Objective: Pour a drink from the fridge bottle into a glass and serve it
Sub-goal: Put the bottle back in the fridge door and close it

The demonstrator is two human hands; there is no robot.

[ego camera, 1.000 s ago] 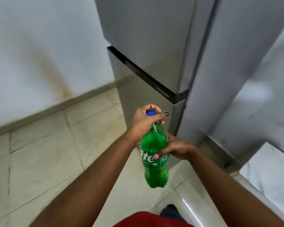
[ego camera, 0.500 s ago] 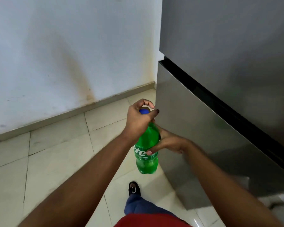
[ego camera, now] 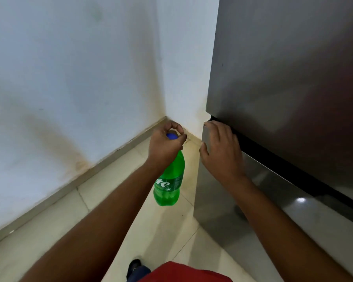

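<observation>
The left hand (ego camera: pixel 165 143) was closed around the neck of the green bottle (ego camera: pixel 170 182), its thumb and forefinger ringed about the blue cap (ego camera: pixel 171 136). The bottle hung upright in the air from that grip, clear of the floor (ego camera: pixel 102 202), with the white lettering of its label facing the camera. It sat just left of the fridge's near corner, apart from the steel.

The right hand (ego camera: pixel 220 148) lay spread and flat on the top left corner of the lower fridge door (ego camera: pixel 253 216), holding nothing. Its fingertips (ego camera: pixel 207 124) reached the dark gap (ego camera: pixel 277 159) that ran between that door and the upper fridge door (ego camera: pixel 289 64); the thumb stood off to the left, over the door's edge. Both doors looked shut, their grey faces filling the right side of the scene, with a small spot of light reflected low on the lower one.

To the left rose a white wall (ego camera: pixel 69 68), marked with a brownish stain running down to the skirting (ego camera: pixel 94 167). A second stretch of wall met it in the far corner, just beyond the bottle's cap and beside the fridge. The floor was of pale cream tiles. At the near edge showed a red garment (ego camera: pixel 183 271), a dark trouser leg and one dark shoe (ego camera: pixel 134 265) planted on the tiles below the left forearm.
</observation>
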